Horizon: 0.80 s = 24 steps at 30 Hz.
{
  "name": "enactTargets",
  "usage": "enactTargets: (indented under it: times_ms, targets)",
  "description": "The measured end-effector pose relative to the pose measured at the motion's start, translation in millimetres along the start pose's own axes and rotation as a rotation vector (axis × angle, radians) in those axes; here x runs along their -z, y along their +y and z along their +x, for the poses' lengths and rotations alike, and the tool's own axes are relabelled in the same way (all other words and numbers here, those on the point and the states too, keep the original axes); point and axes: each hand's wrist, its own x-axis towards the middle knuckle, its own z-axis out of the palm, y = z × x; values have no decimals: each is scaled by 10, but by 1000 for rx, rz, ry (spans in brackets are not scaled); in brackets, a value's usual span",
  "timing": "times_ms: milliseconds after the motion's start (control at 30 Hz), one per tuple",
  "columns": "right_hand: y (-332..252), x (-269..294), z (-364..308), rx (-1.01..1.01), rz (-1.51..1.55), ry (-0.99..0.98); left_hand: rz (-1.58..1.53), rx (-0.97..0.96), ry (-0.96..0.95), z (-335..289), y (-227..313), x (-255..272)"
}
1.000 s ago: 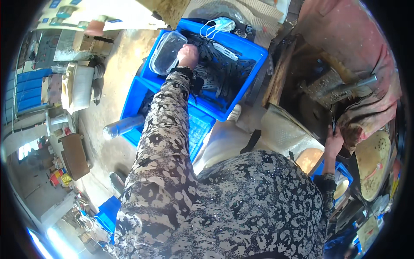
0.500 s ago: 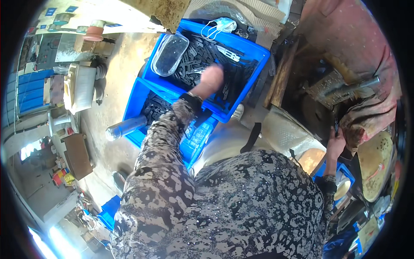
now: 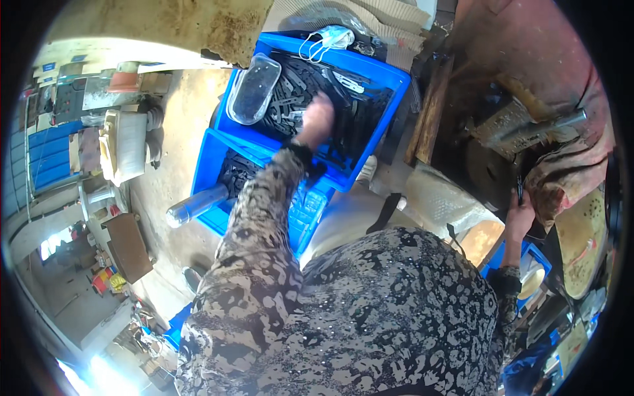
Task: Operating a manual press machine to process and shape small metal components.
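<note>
My left hand (image 3: 318,120) is over a blue crate (image 3: 389,125), just above a heap of dark, flat, slotted metal pieces (image 3: 288,99). It looks curled, but its fingers are blurred and turned away, so what they hold, if anything, is hidden. At the far right my right hand (image 3: 520,221) is closed on a thin dark strip (image 3: 520,190). The strip points up toward a dark recess beneath a metal bracket (image 3: 505,129). A clear plastic tub (image 3: 254,89) sits in the crate's left corner, and a paler slotted piece (image 3: 349,82) lies at its far side.
A smaller blue bin (image 3: 210,152) with more dark pieces stands nearer, a clear cylinder (image 3: 198,206) across its edge. A face mask (image 3: 335,37) rests on the crate's far rim. Wooden boards (image 3: 432,112) and a reddish cloth (image 3: 528,53) border the recess.
My left hand has shifted slightly within the crate and still hovers over the pieces. My right hand stays by the recess with its strip. The whole view has turned a little.
</note>
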Motion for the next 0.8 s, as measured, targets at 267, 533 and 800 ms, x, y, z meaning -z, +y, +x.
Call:
enactTargets:
  times_ms: [267, 533, 800]
  targets:
    - [-41, 29, 12, -34, -52, -20, -211, 224, 108, 47, -300, 197]
    - [-30, 2, 2, -4, -9, -2, -94, 313, 9, 319, -271, 45]
    - [-36, -7, 4, -48, -13, 0, -161, 3, -106, -412, 227, 202]
